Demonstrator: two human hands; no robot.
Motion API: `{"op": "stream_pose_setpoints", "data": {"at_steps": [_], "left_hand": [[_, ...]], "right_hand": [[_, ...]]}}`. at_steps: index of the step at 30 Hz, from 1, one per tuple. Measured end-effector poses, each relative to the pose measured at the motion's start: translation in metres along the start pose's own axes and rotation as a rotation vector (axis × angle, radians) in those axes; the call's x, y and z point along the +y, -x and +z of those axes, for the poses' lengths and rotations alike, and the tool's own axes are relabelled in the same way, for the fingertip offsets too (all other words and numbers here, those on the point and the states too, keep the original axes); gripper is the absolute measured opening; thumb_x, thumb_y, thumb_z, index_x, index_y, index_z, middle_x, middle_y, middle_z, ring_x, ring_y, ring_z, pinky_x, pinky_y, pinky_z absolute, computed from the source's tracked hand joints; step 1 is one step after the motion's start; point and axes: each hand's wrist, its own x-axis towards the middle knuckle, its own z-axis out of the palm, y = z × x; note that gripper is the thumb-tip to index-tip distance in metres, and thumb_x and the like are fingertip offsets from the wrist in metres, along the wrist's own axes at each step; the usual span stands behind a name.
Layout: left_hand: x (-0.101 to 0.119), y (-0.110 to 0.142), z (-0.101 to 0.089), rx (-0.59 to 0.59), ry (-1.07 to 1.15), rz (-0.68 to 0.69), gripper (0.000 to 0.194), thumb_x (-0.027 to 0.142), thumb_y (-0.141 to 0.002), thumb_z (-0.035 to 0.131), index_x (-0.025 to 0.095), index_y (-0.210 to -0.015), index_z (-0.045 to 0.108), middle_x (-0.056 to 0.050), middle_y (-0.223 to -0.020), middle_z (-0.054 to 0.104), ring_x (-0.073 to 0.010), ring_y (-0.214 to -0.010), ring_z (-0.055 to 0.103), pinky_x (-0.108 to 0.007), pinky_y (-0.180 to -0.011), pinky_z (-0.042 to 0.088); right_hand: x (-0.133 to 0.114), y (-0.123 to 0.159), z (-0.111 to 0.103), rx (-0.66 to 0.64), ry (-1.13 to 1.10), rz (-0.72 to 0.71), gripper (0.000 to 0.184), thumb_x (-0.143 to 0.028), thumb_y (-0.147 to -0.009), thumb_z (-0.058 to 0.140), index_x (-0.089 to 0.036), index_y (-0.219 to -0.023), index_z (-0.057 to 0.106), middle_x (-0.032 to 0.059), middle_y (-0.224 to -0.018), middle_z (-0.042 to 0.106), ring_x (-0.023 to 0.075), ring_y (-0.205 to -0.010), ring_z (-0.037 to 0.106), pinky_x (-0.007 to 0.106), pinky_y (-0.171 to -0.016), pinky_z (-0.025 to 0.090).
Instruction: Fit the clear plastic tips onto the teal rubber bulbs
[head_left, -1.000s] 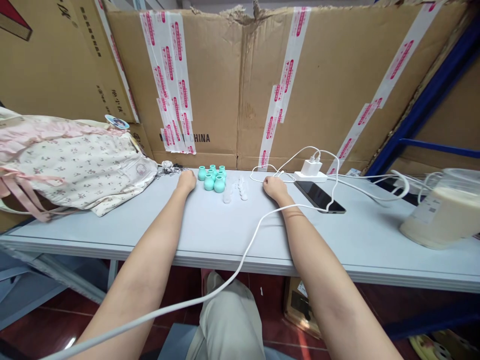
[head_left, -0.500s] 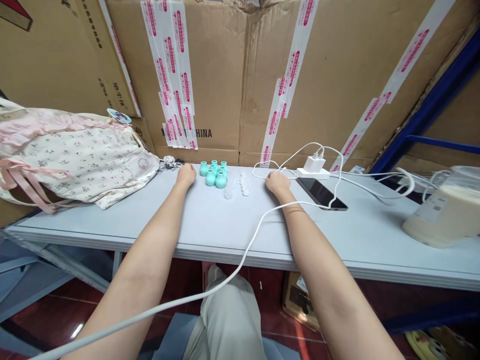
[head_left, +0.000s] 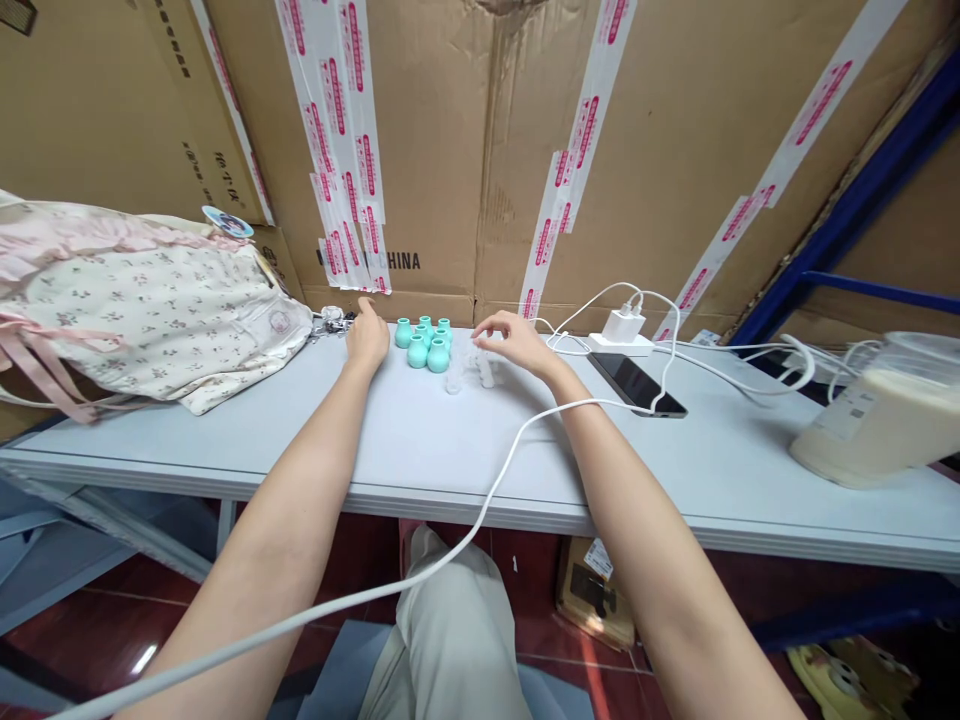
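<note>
My left hand (head_left: 367,338) rests on the table left of a cluster of several small turquoise vase-shaped pots (head_left: 424,345). Its index finger is raised, and nothing shows in it. Over on the other side, my right hand (head_left: 514,340) hovers with bent fingers apart above small clear pieces (head_left: 487,372), holding nothing I can see. Another clear piece (head_left: 453,380) lies just left of these, in front of the pots. The exact shape of the clear pieces is hard to make out.
A floral bag (head_left: 157,310) lies at the left by some keys (head_left: 330,322). Rightward are a phone (head_left: 634,382), a white charger (head_left: 622,325) on a power strip and a pitcher (head_left: 877,430). A white cable (head_left: 517,455) crosses the front, and cardboard (head_left: 442,150) stands behind.
My right hand has opened from a fist and moved left over the clear pieces. My left hand has lifted its index finger from a closed fist. The view has shifted slightly.
</note>
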Motion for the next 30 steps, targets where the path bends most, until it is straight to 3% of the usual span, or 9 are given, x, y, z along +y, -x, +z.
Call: {"op": "stream_pose_setpoints", "data": {"at_steps": [5, 11, 17, 22, 25, 30], "left_hand": [[0.004, 0.002, -0.003, 0.008, -0.018, 0.034, 0.043, 0.02, -0.084, 0.032, 0.014, -0.127, 0.039, -0.018, -0.103, 0.065, -0.0294, -0.096, 0.063, -0.041, -0.084, 0.046], [0.006, 0.002, -0.004, -0.003, -0.036, 0.048, 0.044, 0.02, -0.083, 0.033, 0.015, -0.126, 0.039, -0.018, -0.101, 0.065, -0.0302, -0.096, 0.063, -0.04, -0.082, 0.046], [0.007, 0.002, -0.004, -0.016, -0.045, 0.056, 0.043, 0.019, -0.083, 0.035, 0.016, -0.125, 0.041, -0.016, -0.102, 0.064, -0.0292, -0.097, 0.062, -0.039, -0.082, 0.046], [0.01, 0.002, -0.007, 0.068, -0.003, 0.093, 0.041, 0.017, -0.084, 0.032, 0.014, -0.123, 0.044, -0.018, -0.111, 0.06, -0.0291, -0.106, 0.056, -0.04, -0.089, 0.044], [0.024, 0.008, -0.017, 0.132, 0.044, 0.281, 0.038, 0.022, -0.087, 0.034, 0.014, -0.123, 0.044, -0.018, -0.123, 0.052, -0.0285, -0.12, 0.045, -0.04, -0.099, 0.037], [0.063, 0.029, -0.038, 0.048, 0.108, 0.791, 0.049, 0.043, -0.085, 0.051, 0.017, -0.126, 0.043, -0.016, -0.132, 0.043, -0.0295, -0.125, 0.04, -0.04, -0.101, 0.034]], "right_hand": [[-0.025, 0.002, 0.008, -0.217, 0.142, -0.079, 0.026, -0.041, -0.067, 0.075, -0.029, -0.09, 0.073, 0.0031, -0.098, 0.056, 0.0208, -0.097, 0.047, 0.033, -0.085, 0.032], [-0.029, 0.003, 0.011, -0.297, 0.302, -0.109, 0.03, -0.041, -0.066, 0.077, -0.032, -0.094, 0.073, 0.0033, -0.092, 0.052, 0.0208, -0.093, 0.045, 0.03, -0.079, 0.031], [-0.028, 0.003, 0.016, -0.296, 0.29, -0.13, 0.027, -0.038, -0.065, 0.078, -0.029, -0.09, 0.074, 0.0031, -0.089, 0.052, 0.0197, -0.091, 0.045, 0.03, -0.08, 0.032], [-0.03, -0.001, 0.012, -0.122, -0.074, -0.062, 0.027, -0.042, -0.065, 0.076, -0.021, -0.082, 0.072, 0.0025, -0.09, 0.057, 0.0174, -0.09, 0.049, 0.029, -0.081, 0.036], [-0.03, -0.004, 0.006, 0.033, -0.355, 0.062, 0.034, -0.049, -0.069, 0.069, -0.017, -0.082, 0.067, 0.0022, -0.086, 0.061, 0.0148, -0.083, 0.052, 0.027, -0.077, 0.039], [-0.026, -0.004, -0.003, 0.159, -0.584, 0.241, 0.038, -0.053, -0.072, 0.063, -0.016, -0.081, 0.064, 0.0025, -0.085, 0.064, 0.0143, -0.087, 0.055, 0.026, -0.081, 0.041]]}}
